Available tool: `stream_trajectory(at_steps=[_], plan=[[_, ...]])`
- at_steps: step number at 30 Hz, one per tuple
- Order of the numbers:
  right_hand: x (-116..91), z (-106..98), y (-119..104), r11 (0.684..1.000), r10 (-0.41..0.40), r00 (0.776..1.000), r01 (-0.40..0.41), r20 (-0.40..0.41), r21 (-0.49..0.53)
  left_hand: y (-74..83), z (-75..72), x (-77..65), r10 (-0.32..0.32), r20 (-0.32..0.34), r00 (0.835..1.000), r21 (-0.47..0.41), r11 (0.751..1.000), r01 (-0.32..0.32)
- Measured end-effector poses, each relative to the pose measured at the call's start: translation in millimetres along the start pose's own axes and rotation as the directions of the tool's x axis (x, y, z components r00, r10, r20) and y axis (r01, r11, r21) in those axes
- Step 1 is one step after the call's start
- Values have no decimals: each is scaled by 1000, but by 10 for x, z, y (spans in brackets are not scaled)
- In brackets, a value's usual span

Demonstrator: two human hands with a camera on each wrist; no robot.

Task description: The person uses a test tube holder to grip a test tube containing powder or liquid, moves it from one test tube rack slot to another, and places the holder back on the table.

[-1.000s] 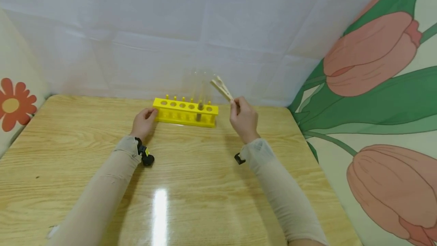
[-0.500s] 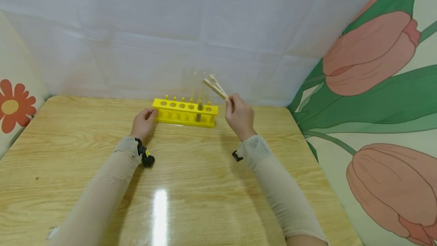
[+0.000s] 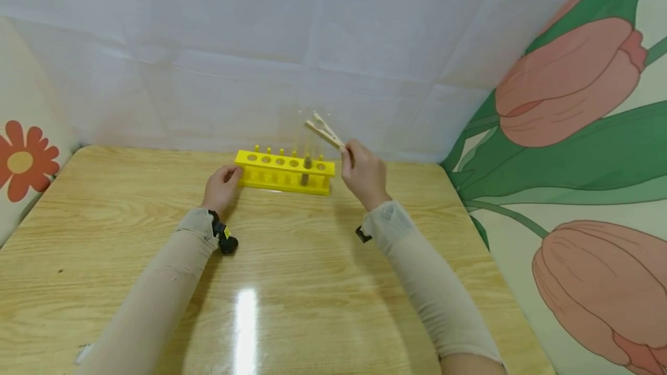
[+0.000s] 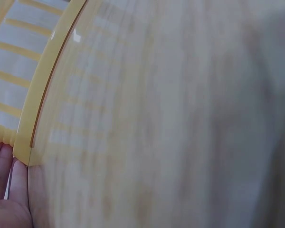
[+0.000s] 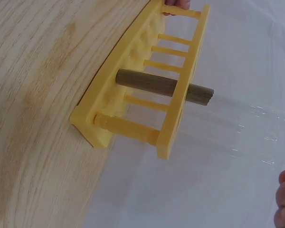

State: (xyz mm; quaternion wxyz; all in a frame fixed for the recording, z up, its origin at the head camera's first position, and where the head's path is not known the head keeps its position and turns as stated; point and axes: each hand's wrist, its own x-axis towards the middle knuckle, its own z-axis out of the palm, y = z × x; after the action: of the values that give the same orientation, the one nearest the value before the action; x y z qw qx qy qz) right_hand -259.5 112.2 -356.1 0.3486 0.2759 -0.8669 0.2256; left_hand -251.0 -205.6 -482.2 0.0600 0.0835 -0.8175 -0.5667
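Sleeves: pale, both arms reaching in from the bottom of my head feed.
Scrap: small, whitish, partly behind the left sleeve; can't make out what it is.
Table: wood grain, bright glare streak low between the arms.
Left cam: black, strapped at the left cuff.
Right cam: black, at the right cuff, partly covered.
Left hand: narrow grip, thumb and fingers on the left end of the rack, low by the table.
Right hand: raised just right of the rack, pinching the clamp between thumb and fingers.
Clamp: pale wood, slanting up and left out of the right hand, tips apart, above the rack's right half. Touching glass or not: can't tell from my feeds.
Rack: yellow, upright near the table's far edge, six holes along the top bar, short pegs behind.
Brown fill: upright column in the second hole from the right, top just above the upper bar, clear glass running on past it.
Clear tubes: rise over the rack's right half; too faint to count.
Sheet: white, creased, behind the table.
Tulip panel: right side, pink and green.
Flower panel: left side, red bloom.
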Motion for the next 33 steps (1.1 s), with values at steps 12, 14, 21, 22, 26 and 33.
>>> stream_trajectory(at_steps=[12,14,21,22,26,33], plan=[[46,-3,1,999,-15,998,17,57,-29,-31,-6,19,-2,11,1000,-10,1000,2],[40,-3,2,1000,-10,998,12,67,-27,-25,-7,15,0,12,1000,-11,1000,0],[22,9,-1,999,10,995,-6,95,-38,12,-11,-10,3,9,1000,-5,1000,-3],[24,9,-4,999,12,995,-9,96,-36,18,-11,-13,1,8,1000,-3,1000,-1],[23,15,-11,999,23,993,-20,114,-29,32,-10,-20,-2,5,1000,5,1000,2],[-42,41,5,998,48,986,-40,159,-50,45,-9,-48,12,12,1000,7,1000,-12]])
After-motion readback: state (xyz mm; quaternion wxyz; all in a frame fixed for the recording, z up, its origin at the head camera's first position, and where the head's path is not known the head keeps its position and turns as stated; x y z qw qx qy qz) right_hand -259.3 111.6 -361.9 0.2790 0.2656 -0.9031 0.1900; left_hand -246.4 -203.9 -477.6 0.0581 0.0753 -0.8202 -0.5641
